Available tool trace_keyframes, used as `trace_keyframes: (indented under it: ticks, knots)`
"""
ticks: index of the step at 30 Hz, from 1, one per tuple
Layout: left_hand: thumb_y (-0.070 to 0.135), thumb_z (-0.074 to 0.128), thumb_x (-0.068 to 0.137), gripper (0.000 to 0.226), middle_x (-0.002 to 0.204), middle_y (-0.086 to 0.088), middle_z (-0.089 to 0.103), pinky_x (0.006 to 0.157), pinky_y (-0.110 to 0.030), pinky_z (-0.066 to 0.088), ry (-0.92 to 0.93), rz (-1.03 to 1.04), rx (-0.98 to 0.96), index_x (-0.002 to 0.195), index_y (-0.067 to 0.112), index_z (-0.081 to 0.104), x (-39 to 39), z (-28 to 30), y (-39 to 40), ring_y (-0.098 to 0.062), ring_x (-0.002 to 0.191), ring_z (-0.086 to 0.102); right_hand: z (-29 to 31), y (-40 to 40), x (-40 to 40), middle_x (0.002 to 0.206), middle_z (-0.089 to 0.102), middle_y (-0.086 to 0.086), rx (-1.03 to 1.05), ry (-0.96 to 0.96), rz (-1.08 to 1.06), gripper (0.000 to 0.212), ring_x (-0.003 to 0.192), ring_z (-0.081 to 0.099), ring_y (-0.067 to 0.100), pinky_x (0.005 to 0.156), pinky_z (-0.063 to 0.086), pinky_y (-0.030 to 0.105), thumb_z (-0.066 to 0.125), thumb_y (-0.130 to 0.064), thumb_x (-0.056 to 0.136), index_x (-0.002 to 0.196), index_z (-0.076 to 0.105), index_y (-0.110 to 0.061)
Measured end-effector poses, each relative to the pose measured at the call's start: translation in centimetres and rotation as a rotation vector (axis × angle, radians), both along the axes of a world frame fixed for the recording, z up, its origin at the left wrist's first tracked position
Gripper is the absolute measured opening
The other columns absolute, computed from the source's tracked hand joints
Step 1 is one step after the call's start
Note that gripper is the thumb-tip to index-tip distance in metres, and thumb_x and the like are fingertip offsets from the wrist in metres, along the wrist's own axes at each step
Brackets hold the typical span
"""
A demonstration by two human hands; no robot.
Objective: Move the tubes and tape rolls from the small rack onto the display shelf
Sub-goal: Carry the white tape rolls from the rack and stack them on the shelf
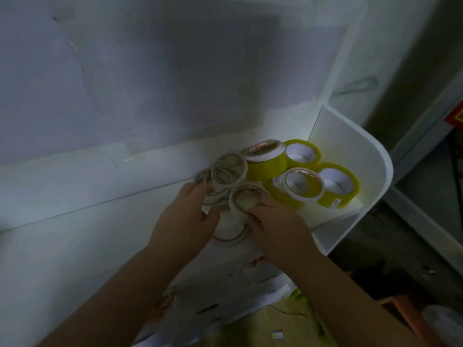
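- So, we see both hands down at the white display shelf [350, 151], working in the pile of tape rolls.
- L hand [185, 219]: fingers curled over the left edge of the white tape rolls [229, 169], thumb tucked in toward the stack. Looks like a grip, but motion blur there, so we can't tell exactly which roll it holds.
- R hand [278, 227]: fingers curled onto the nearest white roll [246, 200], fingertips at its rim and front face, pinching it.
- White rolls: several thin rings w/ white cores, overlapping and leaning on each other, mid-shelf. One more ring [229, 235] sits lowest, just below and between the two hands, partly hidden.
- Yellow tape rolls [266, 166]: four wider ones grouped to the right of the white ones, near the shelf's curved right side wall. Two at the back, two in front.
  - back-left yellow one has a white roll [263, 149] lying on top
  - front-left yellow one [304, 189] also has a white ring leaning against it
  - far-right front one [338, 184] tilted, core facing us
- Shelf backs onto a pale wall [125, 83]; lighting dim.
- Below the arms: more white packaging and sth yellowish, too dark/blurred to ID.
- No tubes visible to us.
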State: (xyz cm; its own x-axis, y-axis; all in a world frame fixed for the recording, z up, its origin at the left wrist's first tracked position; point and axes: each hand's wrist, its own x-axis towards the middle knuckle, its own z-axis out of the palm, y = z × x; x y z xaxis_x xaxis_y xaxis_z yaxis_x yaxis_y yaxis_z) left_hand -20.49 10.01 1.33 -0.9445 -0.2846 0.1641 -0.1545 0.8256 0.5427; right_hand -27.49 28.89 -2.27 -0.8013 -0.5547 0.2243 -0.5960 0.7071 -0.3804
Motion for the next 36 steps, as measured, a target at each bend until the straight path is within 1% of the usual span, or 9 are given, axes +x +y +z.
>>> trace_keyframes:
  ticks: [4, 8, 11, 16, 19, 23, 29, 32, 36]
  knots:
    - [0.035, 0.054, 0.095, 0.037, 0.131, 0.003, 0.05, 0.09, -0.035, 0.049, -0.011, -0.015, -0.027, 0.131, 0.024, 0.055, -2.0, -0.2, 0.4, -0.018, 0.096, 0.062, 0.1, 1.1, -0.3, 0.091, 0.06, -0.003, -0.073, 0.029, 0.003, 0.028, 0.083, 0.058, 0.019, 0.064, 0.05, 0.04, 0.049, -0.037, 0.095, 0.091, 0.07, -0.019]
    - [0.035, 0.057, 0.094, 0.035, 0.128, -0.001, 0.052, 0.09, -0.032, 0.046, -0.029, -0.045, -0.057, 0.126, 0.02, 0.06, -4.9, -0.2, 1.0, -0.023, 0.106, 0.058, 1.2, 2.6, 0.2, 0.093, 0.062, -0.002, -0.146, 0.056, -0.004, 0.027, 0.086, 0.06, 0.018, 0.068, 0.052, 0.038, 0.05, -0.035, 0.095, 0.096, 0.072, -0.018]
    - [0.043, 0.057, 0.092, 0.036, 0.121, -0.002, 0.058, 0.089, -0.034, 0.047, -0.053, -0.049, -0.077, 0.118, 0.02, 0.065, -7.1, -0.6, 1.7, -0.024, 0.105, 0.058, 1.7, 3.5, 0.3, 0.09, 0.06, -0.004, -0.159, 0.071, 0.003, 0.023, 0.085, 0.059, 0.017, 0.069, 0.052, 0.038, 0.053, -0.033, 0.096, 0.096, 0.072, -0.02]
    - [0.052, 0.048, 0.089, 0.034, 0.078, 0.004, 0.061, 0.066, -0.034, 0.048, -0.017, -0.028, -0.162, 0.079, 0.024, 0.064, -8.7, -1.9, 2.2, -0.021, 0.075, 0.059, 2.5, 4.4, 0.3, 0.09, 0.062, -0.002, -0.194, 0.106, -0.023, 0.02, 0.085, 0.06, 0.018, 0.07, 0.053, 0.038, 0.058, -0.031, 0.094, 0.099, 0.074, -0.019]
    - [0.044, 0.048, 0.093, 0.03, 0.08, 0.003, 0.063, 0.068, -0.035, 0.051, 0.006, 0.021, -0.139, 0.083, 0.023, 0.066, -8.7, -1.9, 2.3, -0.022, 0.075, 0.06, 3.1, 4.9, 0.2, 0.092, 0.064, -0.003, -0.201, 0.105, -0.036, 0.019, 0.086, 0.06, 0.017, 0.07, 0.054, 0.037, 0.06, -0.031, 0.093, 0.1, 0.074, -0.02]
    - [0.031, 0.054, 0.096, 0.021, 0.085, -0.001, 0.061, 0.066, -0.031, 0.04, 0.063, 0.022, -0.042, 0.091, 0.016, 0.069, -7.6, -1.0, 2.1, -0.019, 0.078, 0.053, 3.4, 5.3, -0.4, 0.095, 0.062, -0.003, -0.215, 0.126, -0.043, 0.019, 0.085, 0.06, 0.017, 0.07, 0.054, 0.036, 0.061, -0.031, 0.092, 0.099, 0.074, -0.019]
    - [0.027, 0.059, 0.095, 0.017, 0.086, -0.001, 0.062, 0.069, -0.031, 0.042, 0.159, 0.091, 0.005, 0.097, 0.015, 0.071, -3.8, 0.2, 0.2, -0.022, 0.079, 0.061, 3.5, 3.8, -1.0, 0.1, 0.064, 0.0, -0.312, 0.159, -0.039, 0.019, 0.088, 0.059, 0.015, 0.071, 0.053, 0.033, 0.065, -0.027, 0.091, 0.104, 0.073, -0.017]
    - [0.03, 0.061, 0.094, 0.018, 0.086, 0.002, 0.061, 0.069, -0.024, 0.033, 0.192, 0.15, -0.033, 0.101, 0.017, 0.072, -1.8, 0.8, -1.3, -0.015, 0.08, 0.056, 3.3, 2.1, -1.0, 0.103, 0.064, -0.001, -0.347, 0.134, 0.0, 0.019, 0.087, 0.058, 0.013, 0.07, 0.054, 0.033, 0.067, -0.025, 0.091, 0.106, 0.073, -0.015]
    - [0.029, 0.06, 0.094, 0.017, 0.084, 0.005, 0.061, 0.068, -0.022, 0.033, 0.224, 0.152, -0.07, 0.099, 0.019, 0.073, 1.4, 1.6, -3.1, -0.012, 0.08, 0.054, 3.3, -0.9, -0.5, 0.102, 0.062, -0.001, -0.36, 0.127, 0.044, 0.018, 0.075, 0.051, 0.01, 0.069, 0.043, 0.021, 0.07, -0.022, 0.09, 0.106, 0.073, -0.014]
